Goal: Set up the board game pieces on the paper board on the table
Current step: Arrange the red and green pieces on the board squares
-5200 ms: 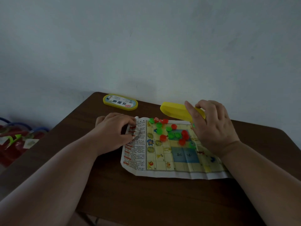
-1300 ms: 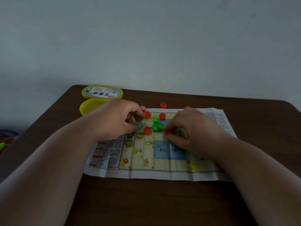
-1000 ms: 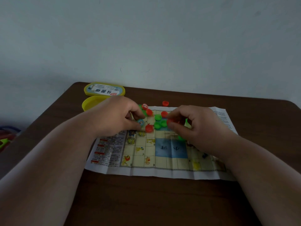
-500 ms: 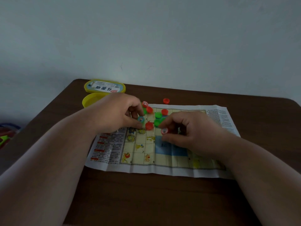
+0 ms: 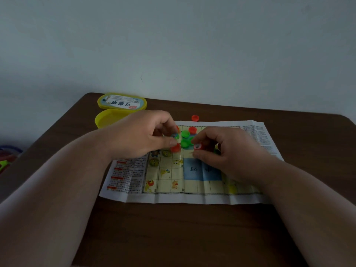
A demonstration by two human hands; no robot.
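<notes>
A paper game board (image 5: 173,178) with a yellow grid and a blue middle lies flat on the brown table (image 5: 173,237). Red and green round pieces cluster at its far middle, with green pieces (image 5: 185,138) between my hands. My left hand (image 5: 142,135) pinches a green piece (image 5: 175,136) with a picture face between thumb and fingers, above a red piece (image 5: 175,148). My right hand (image 5: 221,149) pinches a red piece (image 5: 197,146) with a white label just above the board. One red piece (image 5: 195,118) lies on the table beyond the board's far edge.
A yellow box (image 5: 107,118) stands open at the far left of the table, its labelled lid (image 5: 121,101) behind it. Coloured items (image 5: 7,157) lie on the floor at the left. A pale wall rises behind the table.
My right hand picked up a red labelled piece from the cluster and now holds it a little nearer the middle. My left hand stays at the pieces, pinching one.
</notes>
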